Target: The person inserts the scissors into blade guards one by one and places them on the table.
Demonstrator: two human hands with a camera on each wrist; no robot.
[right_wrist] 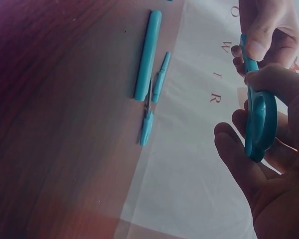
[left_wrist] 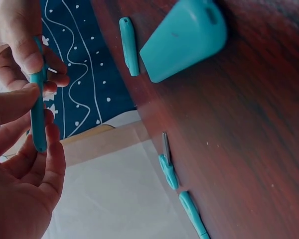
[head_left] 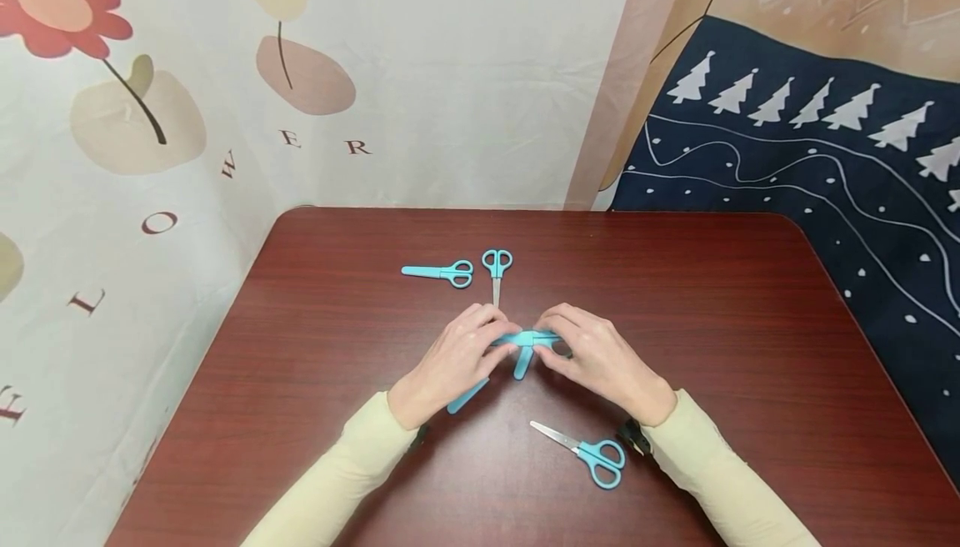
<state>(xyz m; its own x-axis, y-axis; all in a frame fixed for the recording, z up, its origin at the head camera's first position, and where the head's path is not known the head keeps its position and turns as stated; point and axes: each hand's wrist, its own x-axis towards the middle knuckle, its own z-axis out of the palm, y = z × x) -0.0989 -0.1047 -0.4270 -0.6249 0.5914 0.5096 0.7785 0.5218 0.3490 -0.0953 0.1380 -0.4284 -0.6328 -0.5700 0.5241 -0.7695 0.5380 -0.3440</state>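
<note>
Over the middle of the table, both hands hold one pair of turquoise scissors (head_left: 551,337) with its blades inside a matching cover. My left hand (head_left: 457,355) pinches the blade cover (left_wrist: 37,117) between thumb and fingers. The scissors' handle loops (right_wrist: 265,119) are gripped by my right hand (head_left: 603,361), thumb on top. Below the hands, a loose blade cover (head_left: 522,363) lies on the table. Another loose cover (head_left: 467,397) lies partly hidden under the left hand. Nearer the front, by the right wrist, lie uncovered scissors (head_left: 600,457), their blades pointing left.
At the back of the brown table (head_left: 675,280) lie covered scissors (head_left: 437,273). Beside them, uncovered scissors (head_left: 497,268) point their blades toward the hands. A printed white curtain (head_left: 450,72) hangs behind, and a dark blue tree-patterned cloth (head_left: 787,155) hangs at the right.
</note>
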